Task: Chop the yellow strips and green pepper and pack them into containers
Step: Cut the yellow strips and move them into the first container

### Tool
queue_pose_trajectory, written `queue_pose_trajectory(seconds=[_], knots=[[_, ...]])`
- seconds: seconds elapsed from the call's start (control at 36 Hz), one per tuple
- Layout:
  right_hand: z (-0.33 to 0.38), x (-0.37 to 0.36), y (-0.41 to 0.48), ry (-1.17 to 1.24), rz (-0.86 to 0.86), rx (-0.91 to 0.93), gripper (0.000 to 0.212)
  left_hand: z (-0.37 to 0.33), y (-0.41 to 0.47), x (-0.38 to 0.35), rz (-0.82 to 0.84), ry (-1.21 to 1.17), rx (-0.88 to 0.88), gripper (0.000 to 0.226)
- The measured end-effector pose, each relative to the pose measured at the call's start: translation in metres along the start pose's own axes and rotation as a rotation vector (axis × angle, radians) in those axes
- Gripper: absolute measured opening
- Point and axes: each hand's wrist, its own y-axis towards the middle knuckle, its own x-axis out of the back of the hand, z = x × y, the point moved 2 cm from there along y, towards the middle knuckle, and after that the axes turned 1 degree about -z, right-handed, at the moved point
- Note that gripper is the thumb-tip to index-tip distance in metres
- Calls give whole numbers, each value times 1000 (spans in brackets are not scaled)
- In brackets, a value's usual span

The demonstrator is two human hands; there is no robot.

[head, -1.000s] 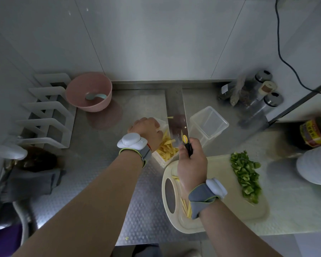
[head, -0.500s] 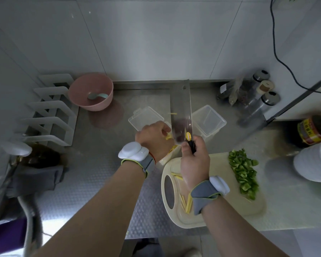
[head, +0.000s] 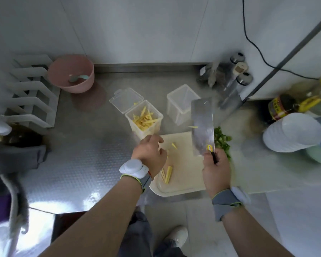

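Steel counter [head: 85, 164] runs under everything, with the pale cutting board [head: 185, 175] at its near edge in front of you. Your right hand [head: 216, 173] has its fingers wrapped tight round the dark handle of the cleaver [head: 202, 127], which is held above the board's far right corner with its broad side facing up (one yellow piece clings to the steel). Your left hand [head: 150, 154] hovers over the board's far left corner, fingers loosely bent and slightly apart, gripping nothing. Most of the yellow strips [head: 144, 119] lie inside the clear container [head: 135, 129] just beyond that hand, its lid [head: 125, 100] hinged open behind it. A few loose strips [head: 167, 172] lie on the board by your left wrist. The chopped green pepper [head: 222, 141] is piled on the board's right side, partly hidden by the blade. A second clear container [head: 174, 110] stands beside the first.
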Motion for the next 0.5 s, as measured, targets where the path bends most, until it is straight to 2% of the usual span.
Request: queue_pose_trajectory(seconds=[0.06,0.11,0.19,0.28,0.36,0.5], knots=[[-14,14,-5,-160,58,51,10,8,-11,-18,148,91,79,41],[-22,20,-8,-316,112,103,10,18,-23,-31,216,161,145,49],[-27,19,-11,-519,198,240,23,23,-38,-43,201,229,178,52],[-29,10,-8,-670,264,376,23,25,-40,-47,189,305,117,61],[-32,1,-3,-721,285,427,22,24,-30,-50,196,343,79,69],[-32,-10,1,-754,303,433,20,27,-11,-53,278,414,11,70]])
